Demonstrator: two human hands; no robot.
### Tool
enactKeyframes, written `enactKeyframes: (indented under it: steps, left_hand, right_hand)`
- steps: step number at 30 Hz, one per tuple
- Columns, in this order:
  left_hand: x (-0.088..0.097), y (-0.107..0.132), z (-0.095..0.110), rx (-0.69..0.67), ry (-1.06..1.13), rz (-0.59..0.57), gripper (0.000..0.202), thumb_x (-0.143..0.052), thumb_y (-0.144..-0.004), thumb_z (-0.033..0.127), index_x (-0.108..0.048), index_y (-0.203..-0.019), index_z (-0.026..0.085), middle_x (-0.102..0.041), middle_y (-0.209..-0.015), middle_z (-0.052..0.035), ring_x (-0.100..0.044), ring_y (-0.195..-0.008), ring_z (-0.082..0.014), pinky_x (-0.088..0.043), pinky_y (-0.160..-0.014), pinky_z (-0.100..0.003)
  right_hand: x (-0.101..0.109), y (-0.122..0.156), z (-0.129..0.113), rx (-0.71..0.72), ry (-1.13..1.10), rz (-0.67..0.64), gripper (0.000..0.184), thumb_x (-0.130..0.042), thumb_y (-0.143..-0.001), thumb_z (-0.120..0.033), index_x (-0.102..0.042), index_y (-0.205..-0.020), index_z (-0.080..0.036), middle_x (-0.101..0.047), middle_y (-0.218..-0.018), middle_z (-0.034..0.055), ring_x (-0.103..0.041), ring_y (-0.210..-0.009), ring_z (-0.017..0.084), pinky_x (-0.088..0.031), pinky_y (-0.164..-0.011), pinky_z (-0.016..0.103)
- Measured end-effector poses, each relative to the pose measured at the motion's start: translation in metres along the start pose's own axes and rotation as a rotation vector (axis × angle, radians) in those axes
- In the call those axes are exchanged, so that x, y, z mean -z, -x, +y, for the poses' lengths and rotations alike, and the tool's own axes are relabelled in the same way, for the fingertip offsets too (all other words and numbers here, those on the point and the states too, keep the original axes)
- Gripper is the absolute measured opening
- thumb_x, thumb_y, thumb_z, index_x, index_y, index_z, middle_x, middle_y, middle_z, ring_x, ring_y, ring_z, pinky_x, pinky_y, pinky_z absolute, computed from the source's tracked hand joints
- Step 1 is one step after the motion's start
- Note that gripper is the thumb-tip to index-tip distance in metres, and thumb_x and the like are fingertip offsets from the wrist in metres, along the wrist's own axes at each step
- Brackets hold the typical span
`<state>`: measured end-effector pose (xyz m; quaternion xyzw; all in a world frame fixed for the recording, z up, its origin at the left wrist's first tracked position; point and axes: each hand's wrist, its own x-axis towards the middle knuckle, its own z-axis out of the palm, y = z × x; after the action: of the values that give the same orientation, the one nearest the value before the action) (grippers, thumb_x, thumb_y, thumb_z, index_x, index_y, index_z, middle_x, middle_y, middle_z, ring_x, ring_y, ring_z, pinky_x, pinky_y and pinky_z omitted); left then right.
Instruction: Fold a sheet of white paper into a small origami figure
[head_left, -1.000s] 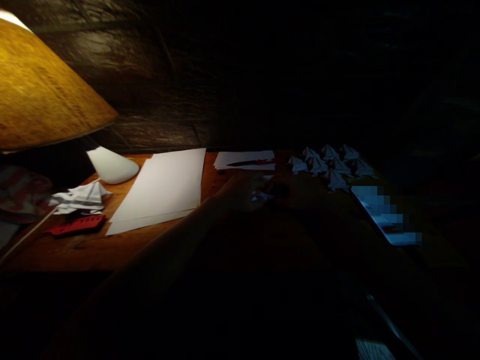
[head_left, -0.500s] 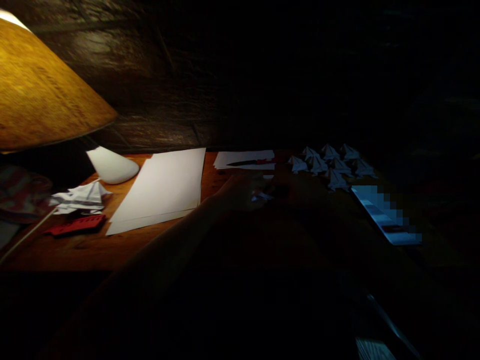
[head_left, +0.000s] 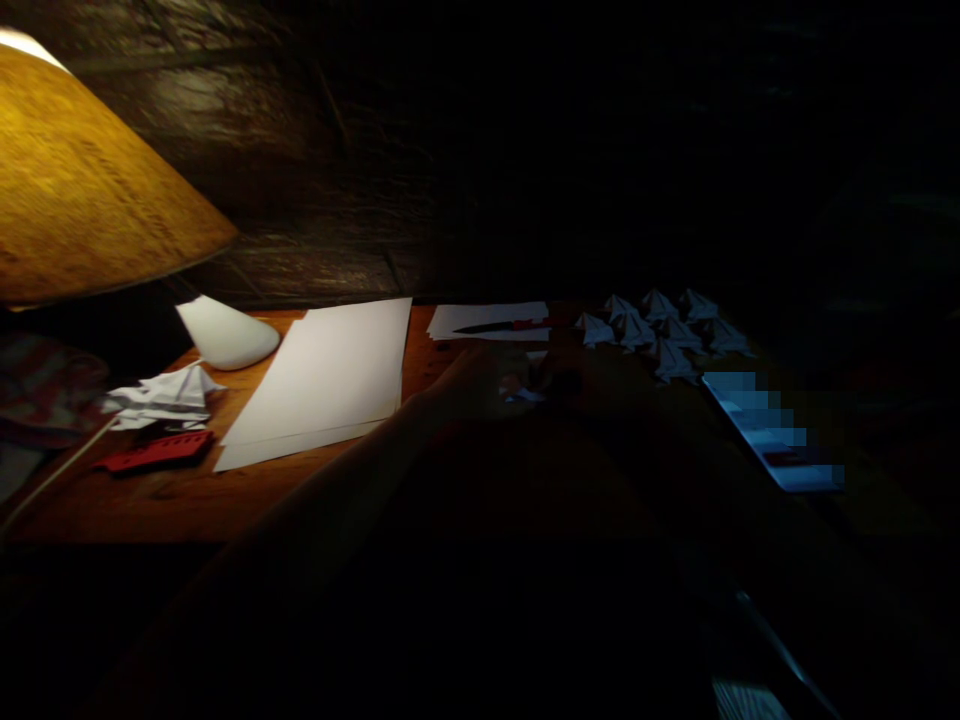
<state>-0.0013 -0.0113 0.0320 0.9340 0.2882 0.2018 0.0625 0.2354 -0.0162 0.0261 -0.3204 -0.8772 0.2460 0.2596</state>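
On the dim table (head_left: pixel 172 515), left of the paper figures (head_left: pixel 634 329), the left hand (head_left: pixel 480 383) pinches a folded paper (head_left: pixel 525 396), I cannot tell whether the right hand (head_left: pixel 589 385) grips it, and poor visibility could cause a misfold

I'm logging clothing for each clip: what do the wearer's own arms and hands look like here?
The left forearm looks slim and bare where light reaches it, with no sleeve, watch or bracelet visible. The left hand seems ungloved; rings can't be made out. The right arm and hand are too deep in shadow to tell what is worn.
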Motion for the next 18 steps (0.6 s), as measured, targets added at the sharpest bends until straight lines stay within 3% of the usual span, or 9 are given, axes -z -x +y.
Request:
enactKeyframes:
  steps: [11, 18]
  left_hand:
    - [0.001, 0.002, -0.006, -0.047, 0.004, -0.010, 0.016, -0.074, -0.078, 0.033, -0.069, -0.086, 0.020, -0.071, -0.095, -0.0029, -0.066, -0.089, -0.0193, -0.048, -0.077, -0.032]
    - [-0.001, 0.004, -0.014, -0.111, 0.125, -0.015, 0.015, -0.075, -0.081, 0.033, -0.073, -0.086, 0.020, -0.074, -0.099, -0.0046, -0.070, -0.089, -0.0184, -0.052, -0.076, -0.030]
  right_hand:
    - [0.006, -0.001, -0.007, -0.045, 0.001, -0.072, 0.012, -0.075, -0.077, -0.022, -0.074, -0.088, -0.022, -0.075, -0.104, 0.0048, -0.070, -0.094, 0.023, -0.053, -0.082, 0.035]
    - [0.008, 0.000, -0.005, -0.028, -0.008, -0.086, 0.014, -0.076, -0.079, -0.028, -0.077, -0.092, -0.023, -0.074, -0.112, 0.0056, -0.070, -0.099, 0.022, -0.053, -0.089, 0.039]
